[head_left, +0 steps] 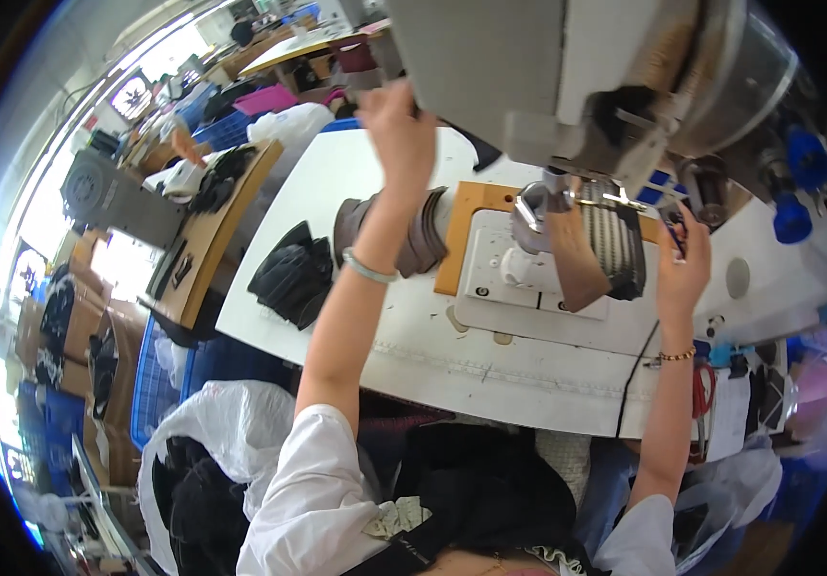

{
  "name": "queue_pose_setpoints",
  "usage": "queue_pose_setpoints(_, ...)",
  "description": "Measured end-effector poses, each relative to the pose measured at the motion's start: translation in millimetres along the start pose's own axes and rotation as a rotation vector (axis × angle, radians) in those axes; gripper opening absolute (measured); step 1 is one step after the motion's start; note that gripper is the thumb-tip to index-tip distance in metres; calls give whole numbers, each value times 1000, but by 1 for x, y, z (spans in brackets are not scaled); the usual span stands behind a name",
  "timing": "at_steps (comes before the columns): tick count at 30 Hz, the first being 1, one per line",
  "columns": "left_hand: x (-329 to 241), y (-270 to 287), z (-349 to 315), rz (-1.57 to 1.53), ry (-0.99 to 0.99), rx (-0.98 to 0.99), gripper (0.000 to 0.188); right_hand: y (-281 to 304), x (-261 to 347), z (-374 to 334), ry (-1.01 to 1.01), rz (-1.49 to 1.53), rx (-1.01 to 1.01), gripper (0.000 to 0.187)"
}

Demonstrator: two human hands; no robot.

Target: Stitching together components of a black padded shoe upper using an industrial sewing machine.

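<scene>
My left hand (402, 139) is raised at the left of a grey sewing machine head (480, 67). Its fingers are curled and partly blurred; a dark bit shows at them, too unclear to name. At the needle area, my right hand (687, 259) closes around a slim dark-blue and metal tool (676, 236). Beside that hand, a brown and grey ribbed workpiece (615, 240) sits around the machine's arm, below the needle. Stacked brown-grey curved pieces (418, 235) lie under my left forearm. Black folded pieces (293, 276) rest farther left on the white table (384, 331).
A wooden-edged side table (212, 240) with another grey machine (116, 197) stands at the left. Below it are a blue crate (152, 384) and a white plastic bag (212, 422) of black pieces. Blue knobs (791, 219) hang at the right. A black cord (634, 379) crosses the table.
</scene>
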State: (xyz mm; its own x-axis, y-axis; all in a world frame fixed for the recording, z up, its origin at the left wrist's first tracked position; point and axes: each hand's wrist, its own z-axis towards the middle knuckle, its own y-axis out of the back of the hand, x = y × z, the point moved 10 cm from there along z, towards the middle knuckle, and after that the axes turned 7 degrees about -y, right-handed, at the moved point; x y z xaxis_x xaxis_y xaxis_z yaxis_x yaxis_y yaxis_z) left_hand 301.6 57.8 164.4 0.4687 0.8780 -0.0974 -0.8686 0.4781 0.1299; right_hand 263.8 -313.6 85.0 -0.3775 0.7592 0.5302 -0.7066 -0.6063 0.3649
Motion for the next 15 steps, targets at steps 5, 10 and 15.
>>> queue_pose_setpoints(5, 96, 144, 46, 168, 288, -67, 29, 34, -9, -3, -122, 251, -173, 19)
queue_pose_setpoints(10, 269, 269, -20, 204, 741, 246, 35, 24, 82, -79, 546, 75, 376, 29)
queue_pose_setpoints(15, 265, 234, -104, 116, 642, 589, 45, -68, 245, -131, 492, 678, 794, 30)
